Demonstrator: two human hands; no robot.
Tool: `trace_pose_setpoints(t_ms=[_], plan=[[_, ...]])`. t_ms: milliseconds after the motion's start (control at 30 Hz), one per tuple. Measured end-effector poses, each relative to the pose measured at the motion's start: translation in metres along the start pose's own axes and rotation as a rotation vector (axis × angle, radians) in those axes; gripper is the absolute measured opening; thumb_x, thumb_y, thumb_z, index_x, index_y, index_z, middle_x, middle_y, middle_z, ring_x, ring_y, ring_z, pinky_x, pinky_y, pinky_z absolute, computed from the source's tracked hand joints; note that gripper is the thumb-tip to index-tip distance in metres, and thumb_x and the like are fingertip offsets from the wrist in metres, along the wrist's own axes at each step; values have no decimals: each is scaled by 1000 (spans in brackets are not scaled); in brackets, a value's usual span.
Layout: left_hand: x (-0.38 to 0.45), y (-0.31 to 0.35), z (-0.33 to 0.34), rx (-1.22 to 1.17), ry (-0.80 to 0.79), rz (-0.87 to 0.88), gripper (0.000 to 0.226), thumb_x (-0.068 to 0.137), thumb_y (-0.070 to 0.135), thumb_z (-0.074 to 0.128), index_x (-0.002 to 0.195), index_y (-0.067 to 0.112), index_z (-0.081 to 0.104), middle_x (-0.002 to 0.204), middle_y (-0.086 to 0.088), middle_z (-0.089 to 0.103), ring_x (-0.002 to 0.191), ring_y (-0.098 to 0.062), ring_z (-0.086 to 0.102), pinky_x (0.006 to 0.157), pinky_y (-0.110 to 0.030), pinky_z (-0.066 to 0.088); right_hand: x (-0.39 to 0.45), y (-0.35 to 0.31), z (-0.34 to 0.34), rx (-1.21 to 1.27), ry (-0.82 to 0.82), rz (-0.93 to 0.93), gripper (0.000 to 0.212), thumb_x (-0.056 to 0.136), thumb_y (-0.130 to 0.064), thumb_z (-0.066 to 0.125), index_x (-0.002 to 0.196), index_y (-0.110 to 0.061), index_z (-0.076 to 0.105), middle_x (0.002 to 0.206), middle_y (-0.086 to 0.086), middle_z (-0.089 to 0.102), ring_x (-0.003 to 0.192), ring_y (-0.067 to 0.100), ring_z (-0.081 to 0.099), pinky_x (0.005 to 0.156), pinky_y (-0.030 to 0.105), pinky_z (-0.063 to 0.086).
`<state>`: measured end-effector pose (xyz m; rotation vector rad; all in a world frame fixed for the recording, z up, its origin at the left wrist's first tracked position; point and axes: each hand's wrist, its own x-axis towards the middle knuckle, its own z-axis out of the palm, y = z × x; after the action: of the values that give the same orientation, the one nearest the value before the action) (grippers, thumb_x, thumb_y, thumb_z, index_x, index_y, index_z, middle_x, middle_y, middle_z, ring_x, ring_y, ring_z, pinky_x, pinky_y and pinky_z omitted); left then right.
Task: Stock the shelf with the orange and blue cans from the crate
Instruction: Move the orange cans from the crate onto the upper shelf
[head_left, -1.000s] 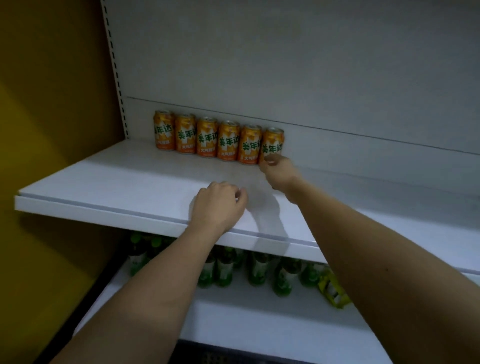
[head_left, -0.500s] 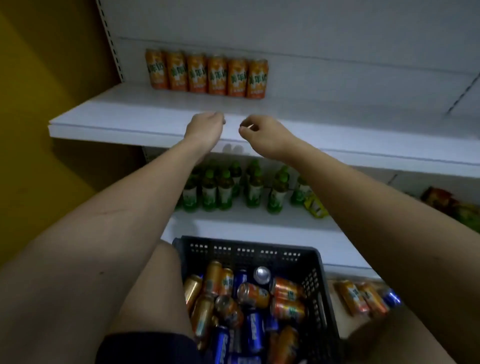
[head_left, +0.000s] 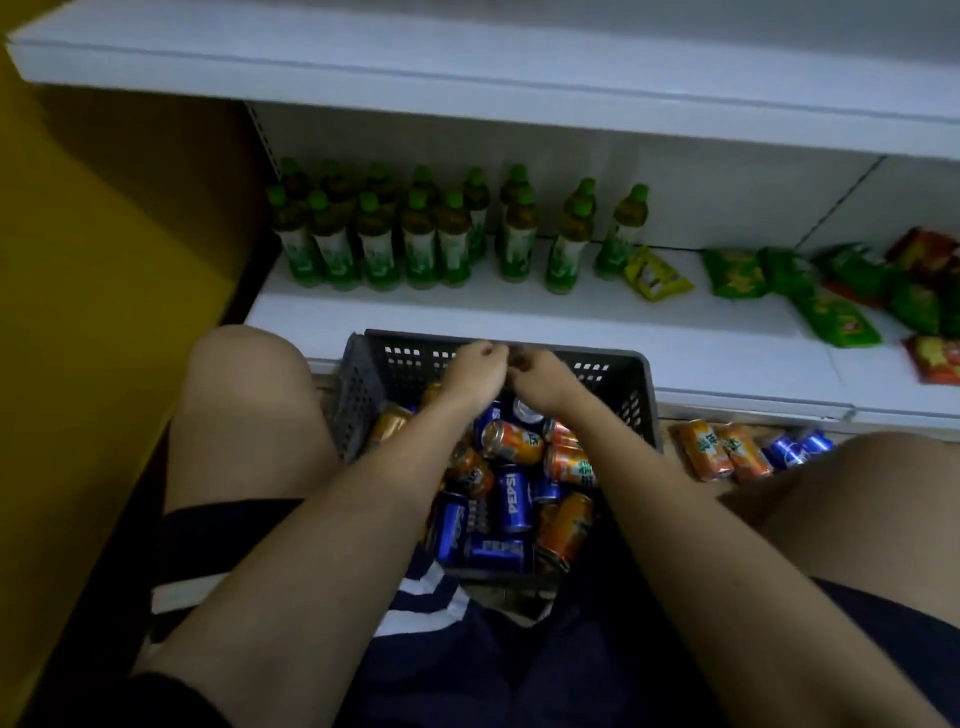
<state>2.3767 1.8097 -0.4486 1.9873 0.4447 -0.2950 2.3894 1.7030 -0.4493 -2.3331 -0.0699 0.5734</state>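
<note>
A dark perforated crate (head_left: 615, 364) sits on the floor between my knees. It holds several orange cans (head_left: 515, 442) and blue Pepsi cans (head_left: 514, 499) lying jumbled. My left hand (head_left: 475, 371) and my right hand (head_left: 540, 380) hover side by side over the crate's far end, just above the cans. Their fingers are loosely curled and hold nothing. The white upper shelf (head_left: 467, 67) runs across the top of the view; its surface and the row of orange cans on it are out of sight.
Green-capped tea bottles (head_left: 415, 244) stand on the lower shelf (head_left: 519, 312) behind the crate, with snack packets (head_left: 831, 291) to their right. Two orange cans (head_left: 722, 449) and blue cans (head_left: 797, 449) lie on the floor right of the crate. A yellow wall (head_left: 104, 260) is at left.
Both hands have dropped from the upper shelf edge down to the crate. My view has tilted downward, so the shelved orange cans are gone from sight.
</note>
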Motion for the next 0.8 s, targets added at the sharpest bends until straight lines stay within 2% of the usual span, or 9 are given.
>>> trace_pose_setpoints(t_ms=[67,167,267,333,367,433,633,700,800], plan=[[-4,-39,35,28,-79,-99,29,100,27,42,82,14,61,79,-3,60,79,-21,59,63,-28,42,-9,42,30,75,31,148,30,97,-24,53,118,-5,63,115,14,67,106,30,62,88,38,51],[-13,-95,75,68,-212,-233,30,100,33,43,84,15,61,85,-9,63,80,-23,59,72,-32,45,-28,104,71,60,40,399,37,94,-29,55,125,-9,53,121,16,62,107,33,60,84,38,49],[-19,-134,95,118,-323,-333,33,99,32,44,76,12,55,81,-11,56,78,-26,54,70,-34,38,-41,142,89,9,16,624,65,94,-35,57,146,-9,29,148,19,37,133,39,39,104,47,39],[-17,-150,102,152,-378,-395,33,98,35,44,86,9,60,93,-12,60,85,-27,57,75,-34,42,-39,154,90,27,29,710,79,94,-34,59,153,-9,12,155,18,22,139,40,29,107,48,35],[-13,-156,106,161,-397,-421,33,97,38,44,93,10,61,103,-13,61,92,-27,59,80,-36,45,-36,157,90,50,43,743,83,93,-35,61,153,-9,10,155,18,20,139,40,28,106,49,36],[-4,-161,110,171,-416,-446,36,96,42,42,105,12,61,118,-13,59,104,-28,60,91,-40,46,-26,166,93,127,88,805,86,87,-39,68,148,-10,15,153,18,21,136,41,32,105,52,38],[15,-154,127,139,-448,-518,49,101,37,40,132,1,51,132,-25,53,120,-41,52,99,-47,44,-7,183,107,207,161,959,102,78,-44,76,151,-16,10,151,20,22,136,41,33,108,59,34],[18,-157,136,134,-477,-545,48,101,38,40,133,4,51,135,-22,52,122,-39,52,98,-45,43,-7,187,112,123,197,961,98,79,-47,74,150,-14,15,152,18,22,138,39,30,108,57,34],[21,-161,147,118,-533,-583,34,102,39,40,118,13,55,129,-13,56,115,-29,54,97,-38,43,-10,195,122,-42,192,939,98,80,-59,68,149,-8,21,152,17,27,140,35,27,107,51,33]])
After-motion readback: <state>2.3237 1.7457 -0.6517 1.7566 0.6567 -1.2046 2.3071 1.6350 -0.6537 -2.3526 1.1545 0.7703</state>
